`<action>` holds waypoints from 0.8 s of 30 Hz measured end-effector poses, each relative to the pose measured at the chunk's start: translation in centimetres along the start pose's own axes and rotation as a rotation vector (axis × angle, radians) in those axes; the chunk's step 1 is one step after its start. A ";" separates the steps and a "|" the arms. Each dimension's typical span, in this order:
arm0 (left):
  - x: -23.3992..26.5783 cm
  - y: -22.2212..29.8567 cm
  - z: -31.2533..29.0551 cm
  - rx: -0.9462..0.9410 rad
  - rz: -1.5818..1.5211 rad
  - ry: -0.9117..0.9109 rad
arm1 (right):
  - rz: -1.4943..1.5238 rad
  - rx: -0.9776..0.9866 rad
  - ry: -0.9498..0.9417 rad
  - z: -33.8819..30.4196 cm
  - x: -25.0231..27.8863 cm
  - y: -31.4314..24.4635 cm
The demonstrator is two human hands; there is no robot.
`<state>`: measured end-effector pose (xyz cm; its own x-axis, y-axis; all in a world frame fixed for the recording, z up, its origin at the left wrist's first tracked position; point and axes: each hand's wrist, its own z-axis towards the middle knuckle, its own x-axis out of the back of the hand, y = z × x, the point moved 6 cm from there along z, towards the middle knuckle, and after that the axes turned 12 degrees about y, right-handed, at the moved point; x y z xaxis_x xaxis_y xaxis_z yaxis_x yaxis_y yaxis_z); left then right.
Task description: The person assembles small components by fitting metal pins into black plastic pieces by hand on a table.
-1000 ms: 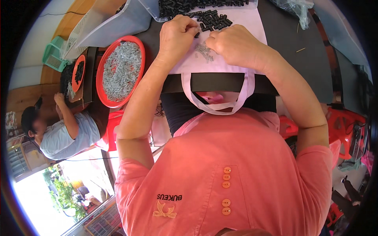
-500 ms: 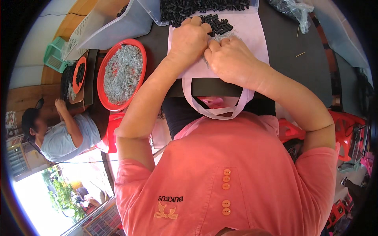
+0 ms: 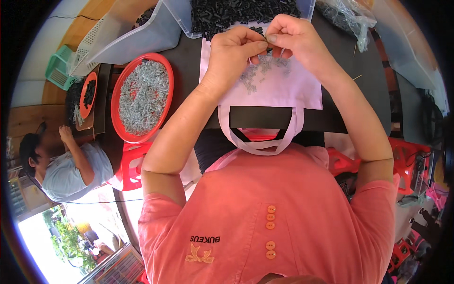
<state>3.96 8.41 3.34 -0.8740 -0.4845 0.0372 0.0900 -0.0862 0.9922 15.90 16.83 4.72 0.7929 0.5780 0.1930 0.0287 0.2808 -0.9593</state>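
My left hand (image 3: 232, 47) and my right hand (image 3: 297, 41) meet fingertip to fingertip above a pale pink cloth bag (image 3: 283, 92). Both are closed in a pinch. A dark bit shows between the fingertips, too small to make out. Under my fingers, small clear-grey pieces (image 3: 250, 78) lie scattered on the bag. Just beyond my hands, a clear plastic bin (image 3: 305, 8) holds a heap of small black tube-like pieces (image 3: 236, 13), some spilling onto the bag.
A red round tray (image 3: 115, 102) of clear-grey pieces stands left on the dark table (image 3: 350, 102). Grey bins (image 3: 137, 45) stand at the far left, a plastic bag (image 3: 347, 21) at the far right. A co-worker (image 3: 75, 161) sits to the left near an orange tray (image 3: 85, 106).
My hands have lifted off the scattered pieces and come together in a pinch, the right one farther away from me. More of the clear-grey pieces shows now.
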 end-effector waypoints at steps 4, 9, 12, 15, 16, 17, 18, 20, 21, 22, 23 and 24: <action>0.3 -0.5 -0.2 0.031 0.036 0.017 | 0.028 -0.060 -0.004 0.1 -0.7 1.4; 0.8 -1.5 -0.6 0.151 -0.047 0.052 | 0.106 -0.121 -0.009 -0.5 -1.2 2.2; 0.4 -1.4 -1.1 0.053 0.022 0.029 | 0.122 -0.192 -0.036 -1.0 -0.9 2.0; 0.2 -1.4 -1.3 0.052 0.017 0.030 | 0.127 -0.217 -0.042 -1.2 -0.7 2.0; 0.2 -1.5 -1.3 0.070 0.014 0.039 | 0.127 -0.220 -0.043 -1.2 -0.5 2.0; 0.2 -1.5 -1.3 0.074 0.015 0.041 | 0.131 -0.229 -0.066 -1.1 -0.4 1.9; 0.1 -1.5 -1.2 0.076 -0.002 0.030 | 0.136 -0.238 -0.090 -1.1 -0.4 1.8; 0.0 -1.6 -1.2 0.082 -0.020 0.019 | 0.155 -0.262 -0.088 -1.1 -0.3 1.6; -0.1 -1.6 -1.2 0.059 -0.002 0.020 | 0.173 -0.284 -0.082 -1.1 -0.2 1.7; -0.2 -1.5 -1.2 0.035 0.016 0.020 | 0.172 -0.287 -0.082 -1.0 -0.1 1.8; -0.2 -1.7 -1.3 0.038 0.016 0.022 | 0.183 -0.287 -0.081 -0.9 -0.1 1.8; -0.3 -1.7 -1.3 0.012 0.024 0.009 | 0.194 -0.287 -0.080 -0.9 -0.1 1.9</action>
<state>4.69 7.58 1.46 -0.8673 -0.4943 0.0596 0.1049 -0.0644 0.9924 16.38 16.59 2.71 0.7507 0.6606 0.0058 0.0609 -0.0604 -0.9963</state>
